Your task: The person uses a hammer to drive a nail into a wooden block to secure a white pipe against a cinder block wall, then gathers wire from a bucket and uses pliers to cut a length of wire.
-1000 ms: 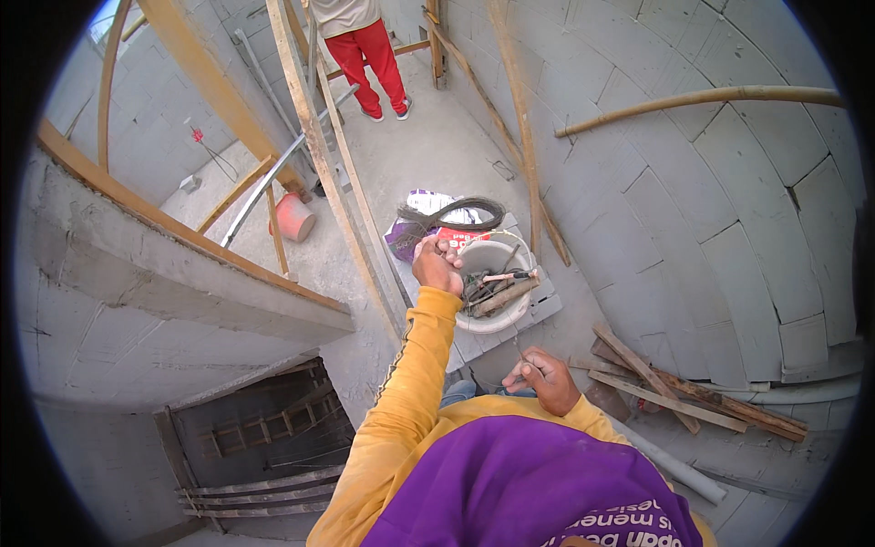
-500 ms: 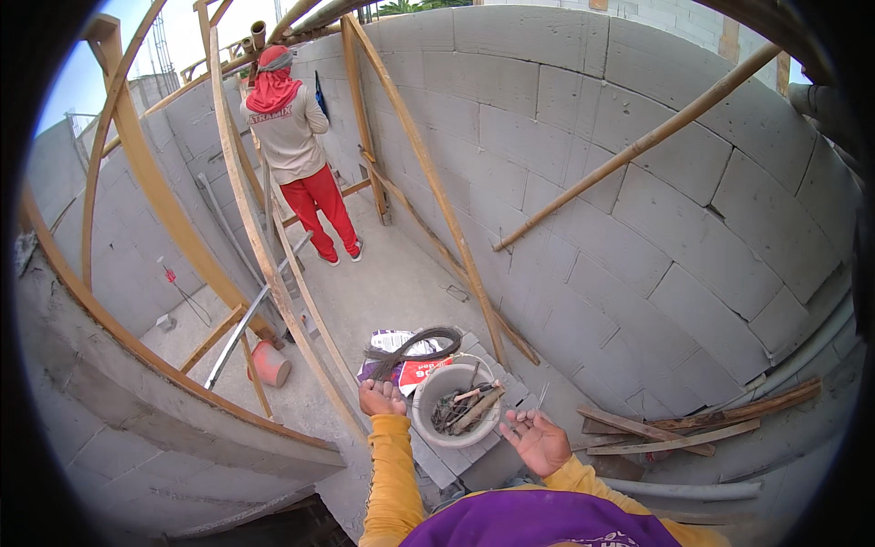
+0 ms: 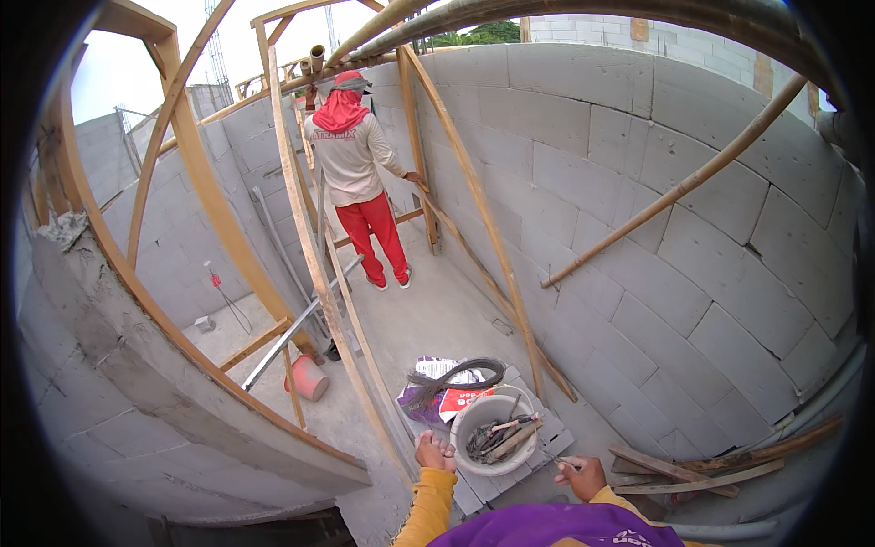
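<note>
My left hand [image 3: 435, 451] is closed at the left side of a grey bucket [image 3: 463, 432], fingers curled in; what they hold, if anything, is hidden. On the bucket's right, my right hand [image 3: 581, 476] pinches what looks like a thin piece of wire [image 3: 552, 457] pointing toward the bucket. Inside the bucket lie tools with worn handles [image 3: 512, 439] and dark scraps, hard to tell apart. The bucket rests on grey blocks [image 3: 474, 500]. Just behind it, a coil of dark tie wire [image 3: 488, 366] lies on a printed white, red and purple bag [image 3: 415, 407].
A co-worker [image 3: 355, 173] in red trousers stands by the block wall [image 3: 583, 164], one hand on a timber brace. Slanting wooden poles [image 3: 474, 191] and a timber frame [image 3: 196, 182] cross the space. A reddish bucket [image 3: 308, 378] lies left; planks [image 3: 702, 479] lie right.
The view has swung left, shifting the scene rightward. My right hand has gone from loosely spread to a pinch. The co-worker has turned and lowered an arm to the brace.
</note>
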`<state>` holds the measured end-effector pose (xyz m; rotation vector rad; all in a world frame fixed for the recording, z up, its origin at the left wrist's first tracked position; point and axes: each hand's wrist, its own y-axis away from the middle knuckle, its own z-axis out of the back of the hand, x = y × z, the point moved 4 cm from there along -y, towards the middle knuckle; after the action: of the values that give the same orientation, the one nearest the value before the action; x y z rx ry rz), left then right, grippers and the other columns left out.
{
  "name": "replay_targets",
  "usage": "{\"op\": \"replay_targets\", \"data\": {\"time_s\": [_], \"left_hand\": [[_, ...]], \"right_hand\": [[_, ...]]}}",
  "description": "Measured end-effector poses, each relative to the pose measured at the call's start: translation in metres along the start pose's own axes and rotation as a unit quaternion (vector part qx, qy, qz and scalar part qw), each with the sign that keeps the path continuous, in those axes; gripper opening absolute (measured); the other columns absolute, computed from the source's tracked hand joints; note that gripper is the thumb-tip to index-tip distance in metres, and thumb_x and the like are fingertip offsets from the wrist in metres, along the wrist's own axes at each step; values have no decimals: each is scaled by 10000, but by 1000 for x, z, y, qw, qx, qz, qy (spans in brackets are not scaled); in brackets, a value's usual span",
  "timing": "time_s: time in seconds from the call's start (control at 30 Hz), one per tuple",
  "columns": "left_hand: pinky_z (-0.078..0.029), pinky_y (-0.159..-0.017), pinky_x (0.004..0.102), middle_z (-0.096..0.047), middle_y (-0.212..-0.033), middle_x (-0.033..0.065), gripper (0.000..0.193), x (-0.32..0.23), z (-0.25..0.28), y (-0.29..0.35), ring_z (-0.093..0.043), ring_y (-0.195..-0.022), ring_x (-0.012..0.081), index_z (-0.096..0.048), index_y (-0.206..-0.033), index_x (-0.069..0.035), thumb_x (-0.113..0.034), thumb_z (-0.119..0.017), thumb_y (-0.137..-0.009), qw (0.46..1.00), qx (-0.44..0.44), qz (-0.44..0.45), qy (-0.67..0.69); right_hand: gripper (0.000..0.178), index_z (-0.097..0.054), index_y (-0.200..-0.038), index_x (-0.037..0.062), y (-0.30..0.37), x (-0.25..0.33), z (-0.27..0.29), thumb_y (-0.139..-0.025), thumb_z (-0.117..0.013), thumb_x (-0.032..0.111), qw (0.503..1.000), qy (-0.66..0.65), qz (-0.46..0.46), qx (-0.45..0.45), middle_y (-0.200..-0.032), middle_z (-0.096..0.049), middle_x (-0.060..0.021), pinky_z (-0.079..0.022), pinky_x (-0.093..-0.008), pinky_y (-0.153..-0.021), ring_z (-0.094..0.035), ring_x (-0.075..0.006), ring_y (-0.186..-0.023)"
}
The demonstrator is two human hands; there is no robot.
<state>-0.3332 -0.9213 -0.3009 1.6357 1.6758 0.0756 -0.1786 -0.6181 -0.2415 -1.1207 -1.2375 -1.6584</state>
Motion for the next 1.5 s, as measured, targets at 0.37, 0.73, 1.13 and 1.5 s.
{"op": "replay_targets", "data": {"time_s": [0.37, 0.73, 1.13, 1.5], "left_hand": [[-276, -376, 277, -395, -644, 5, 129, 14, 78, 13, -342, -447, 127, -482, -982, -140, -232, -438, -904, 967, -234, -33, -99], [-503, -613, 436, -599, -943, 149, 247, 32, 124, -43, -567, -765, 286, -463, -1119, -35, -171, -509, -917, 977, -186, 41, -97], [-481, -933, 394, -675, -1074, 168, 449, 40, -93, 163, -644, -1032, 295, -592, -1237, 15, -159, -724, -845, 467, 512, -282, -664], [-360, -481, 212, -592, -685, 31, 377, 97, -36, 141, -501, -542, 66, -551, -1260, 8, -192, -624, -950, 719, 419, -8, -554]], "right_hand": [[235, -740, -1060, 159, 29, -82, 19, -896, -644, 297, 875, 338, 199, 283, -946, -692, -164, -534, -381, -756, -679, -312, -822], [216, -746, -1016, 138, 38, -9, 19, -866, -653, 262, 907, 369, 145, 144, -830, -673, -149, -527, -406, -727, -647, -351, -774], [133, -673, -949, 75, -9, 94, -24, -894, -587, 160, 887, 357, 241, 166, -904, -614, -152, -489, -452, -762, -612, -365, -875], [170, -688, -1003, 21, 3, 110, 4, -929, -603, 148, 938, 216, 268, 37, -828, -623, -122, -514, -352, -645, -641, -254, -649]]}}
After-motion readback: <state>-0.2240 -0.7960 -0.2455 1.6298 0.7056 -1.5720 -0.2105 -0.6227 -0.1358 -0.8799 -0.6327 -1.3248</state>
